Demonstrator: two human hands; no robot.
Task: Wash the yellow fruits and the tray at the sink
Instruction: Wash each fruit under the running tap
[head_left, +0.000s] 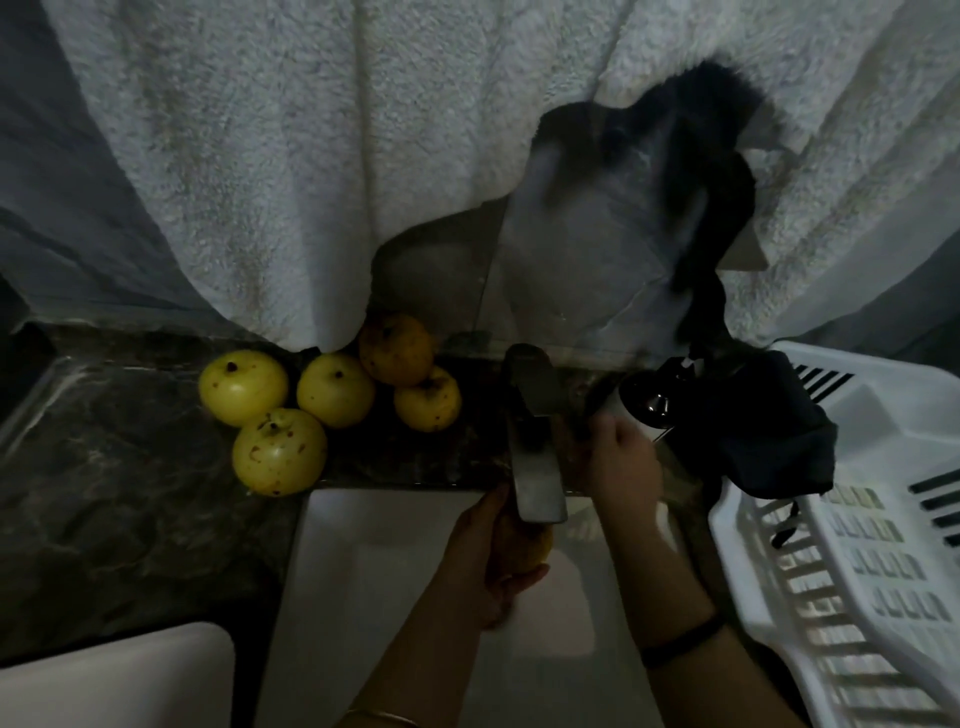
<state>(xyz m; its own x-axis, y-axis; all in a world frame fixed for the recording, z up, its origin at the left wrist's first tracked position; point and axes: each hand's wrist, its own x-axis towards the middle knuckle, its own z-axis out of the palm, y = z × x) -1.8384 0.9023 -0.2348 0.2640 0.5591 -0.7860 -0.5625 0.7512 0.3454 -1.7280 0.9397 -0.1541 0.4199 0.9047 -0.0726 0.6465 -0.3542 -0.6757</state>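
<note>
- Dim light throughout; blur toward the edges.
- White fluffy towel (311, 156) hanging across the whole top, in vertical folds, lower hem reaching down to the back edge of the counter.
- Gap in the towel right of centre: grey smooth wall surface (587, 249) behind, detail too blurred to read.
- Dark marble countertop (104, 493) with pale veining, running along the left and the back.
- Metal faucet (535, 447) rising from the counter's back strip, spout pointing toward the camera.
- White plastic dish rack (857, 571) at right, slotted sides, ribbed floor.
- Black cloth (769, 426) draped over the rack's near-left corner, just right of the faucet.
</note>
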